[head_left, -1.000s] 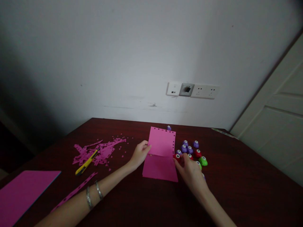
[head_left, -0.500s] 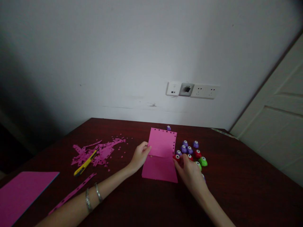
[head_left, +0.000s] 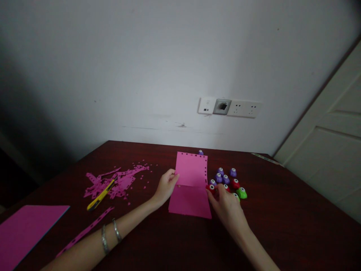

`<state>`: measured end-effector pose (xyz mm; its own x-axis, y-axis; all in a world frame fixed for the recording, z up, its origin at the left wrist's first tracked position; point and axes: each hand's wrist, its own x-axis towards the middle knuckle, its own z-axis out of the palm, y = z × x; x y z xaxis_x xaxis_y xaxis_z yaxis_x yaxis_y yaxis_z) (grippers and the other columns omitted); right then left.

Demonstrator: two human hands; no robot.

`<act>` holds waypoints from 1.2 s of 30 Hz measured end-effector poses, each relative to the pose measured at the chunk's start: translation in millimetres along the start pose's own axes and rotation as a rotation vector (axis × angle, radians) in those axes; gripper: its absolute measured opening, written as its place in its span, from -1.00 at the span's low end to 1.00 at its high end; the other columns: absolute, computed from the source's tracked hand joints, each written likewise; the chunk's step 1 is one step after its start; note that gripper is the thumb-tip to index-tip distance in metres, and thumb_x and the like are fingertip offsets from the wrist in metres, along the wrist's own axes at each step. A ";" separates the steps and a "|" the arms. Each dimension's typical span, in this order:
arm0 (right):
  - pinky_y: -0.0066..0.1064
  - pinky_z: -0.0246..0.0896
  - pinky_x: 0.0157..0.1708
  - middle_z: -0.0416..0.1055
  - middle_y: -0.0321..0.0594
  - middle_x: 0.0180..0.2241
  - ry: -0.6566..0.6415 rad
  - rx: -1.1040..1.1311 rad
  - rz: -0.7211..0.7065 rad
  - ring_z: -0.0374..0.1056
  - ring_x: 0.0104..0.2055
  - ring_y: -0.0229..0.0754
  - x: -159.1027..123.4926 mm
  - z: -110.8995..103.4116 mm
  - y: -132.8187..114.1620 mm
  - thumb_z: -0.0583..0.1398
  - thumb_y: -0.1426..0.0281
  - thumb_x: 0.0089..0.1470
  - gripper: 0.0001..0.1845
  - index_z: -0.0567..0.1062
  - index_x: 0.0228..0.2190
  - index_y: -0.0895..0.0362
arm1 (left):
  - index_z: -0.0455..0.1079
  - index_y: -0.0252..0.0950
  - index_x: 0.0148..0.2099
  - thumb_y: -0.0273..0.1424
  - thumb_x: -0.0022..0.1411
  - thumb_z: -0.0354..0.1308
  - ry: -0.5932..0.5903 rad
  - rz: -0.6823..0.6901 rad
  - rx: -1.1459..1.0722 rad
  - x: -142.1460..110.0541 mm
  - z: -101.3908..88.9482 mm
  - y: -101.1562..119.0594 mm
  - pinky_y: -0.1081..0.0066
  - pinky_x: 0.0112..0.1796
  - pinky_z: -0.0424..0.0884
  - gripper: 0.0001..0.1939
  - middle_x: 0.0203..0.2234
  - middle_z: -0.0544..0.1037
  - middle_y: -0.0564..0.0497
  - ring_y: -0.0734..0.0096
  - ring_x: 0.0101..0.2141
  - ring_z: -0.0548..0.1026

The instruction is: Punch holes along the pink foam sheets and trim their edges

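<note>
A folded sheet of pink paper [head_left: 191, 171] stands partly raised in the middle, with small punched holes along its top and upper right edges. My left hand [head_left: 166, 186] pinches its left edge near the fold. My right hand [head_left: 227, 205] is closed around a red craft punch [head_left: 211, 189] at the sheet's right edge, near the fold. Whether the paper sits inside the punch's slot I cannot tell. Beside that hand stand several purple punches [head_left: 218, 178], another red punch [head_left: 235, 183] and a green punch [head_left: 241, 193], partly hidden ones among them.
On the left lie pink paper scraps [head_left: 124, 180] with a yellow utility knife [head_left: 100, 195] on top. A punched pink strip [head_left: 84, 233] is near my left forearm, and a stack of pink paper [head_left: 25, 229] is at the front left. Wall sockets [head_left: 244, 108] are behind the dark table [head_left: 158, 244].
The upper part of the pink paper has shifted slightly left. My left hand moved a little with it, while the right hand stays on the red punch.
</note>
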<state>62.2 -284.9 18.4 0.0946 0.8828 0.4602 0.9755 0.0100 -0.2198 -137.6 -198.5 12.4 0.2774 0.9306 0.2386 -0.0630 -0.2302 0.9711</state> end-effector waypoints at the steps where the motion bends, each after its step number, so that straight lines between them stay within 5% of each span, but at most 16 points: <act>1: -0.44 -0.02 -0.63 0.41 -0.27 -0.60 0.006 -0.012 -0.001 0.39 -0.58 -0.13 -0.2 -0.1 -0.3 0.05 0.25 0.12 -0.79 0.22 -0.46 0.10 | 0.24 -0.33 -0.35 -0.26 0.15 0.03 -0.003 -0.001 0.006 -0.3 0.3 -0.4 0.52 -0.50 0.20 -0.79 -0.57 0.38 0.11 0.52 -0.54 0.33; 13: -0.46 -0.05 -0.66 0.40 -0.26 -0.62 0.057 0.002 -0.042 0.36 -0.62 -0.16 -0.9 9.2 4.6 0.05 0.24 0.11 -0.79 0.24 -0.45 0.11 | 0.24 -0.33 -0.37 -0.25 0.15 0.03 -0.030 -0.013 0.030 -2.4 2.9 -2.0 0.52 -0.51 0.17 -0.78 -0.59 0.35 0.11 0.53 -0.56 0.30; 24: -0.47 0.02 -0.60 0.41 -0.27 -0.62 -0.097 0.206 0.024 0.36 -0.59 -0.21 -3.7 7.6 -12.3 0.07 0.32 0.06 -0.85 0.27 -0.50 0.10 | 0.25 -0.33 -0.36 -0.25 0.10 0.09 -0.087 -0.144 -0.051 -18.0 -10.4 7.5 0.43 -0.44 0.32 -0.77 -0.59 0.42 0.10 0.48 -0.56 0.40; 36: -0.47 0.04 -0.58 0.44 -0.19 -0.56 -0.205 0.123 0.002 0.38 -0.55 -0.17 -13.0 15.5 -23.7 0.05 0.34 0.06 -0.85 0.31 -0.45 0.15 | 0.22 -0.34 -0.34 -0.35 0.10 0.02 -0.190 -0.354 0.153 -23.0 -28.8 -2.4 0.54 -0.63 0.12 -0.86 -0.63 0.48 0.00 0.50 -0.63 0.40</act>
<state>34.8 -289.3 4.4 0.0423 0.9596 0.2780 0.9426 0.0539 -0.3295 -171.5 -211.1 4.7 0.4293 0.8940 -0.1280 0.2068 0.0407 0.9775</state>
